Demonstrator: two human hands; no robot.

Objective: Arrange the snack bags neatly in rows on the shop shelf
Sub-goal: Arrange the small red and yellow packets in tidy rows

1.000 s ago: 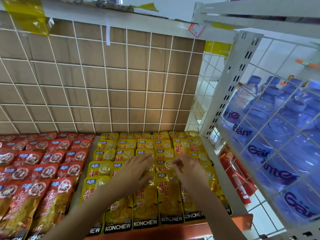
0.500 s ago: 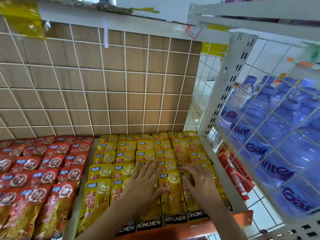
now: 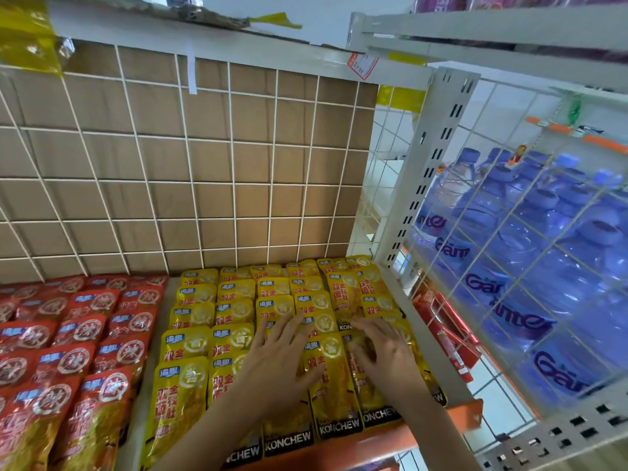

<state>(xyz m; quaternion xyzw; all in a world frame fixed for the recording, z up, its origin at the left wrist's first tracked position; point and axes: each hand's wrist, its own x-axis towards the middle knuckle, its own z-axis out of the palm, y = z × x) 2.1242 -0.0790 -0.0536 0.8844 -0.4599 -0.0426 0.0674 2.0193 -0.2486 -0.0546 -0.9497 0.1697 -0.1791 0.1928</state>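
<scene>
left hand: palm down, fingers straight and fanned out, lying flat across the middle columns of the yellow snack bags. not gripping anything, just pressing on top.
right hand: also palm down, fingers stretched with a slight bend, fingertips resting on the two rightmost yellow columns. nothing pinched as far as visible.
between the hands: one front bag showing, KONCHEW print along its bottom edge.
yellow snack bags: overlapping in columns front to back, right half of the shelf, reaching the right-hand upright. rightmost columns a bit skewed, left ones tidier.
red snack bags: same overlapping rows, left side of the shelf, narrow bare strip between red and yellow.
wire grid: white, behind the bags, brown cardboard showing through.
water bottles: blue, stacked behind the mesh on the right, well apart from both hands.
</scene>
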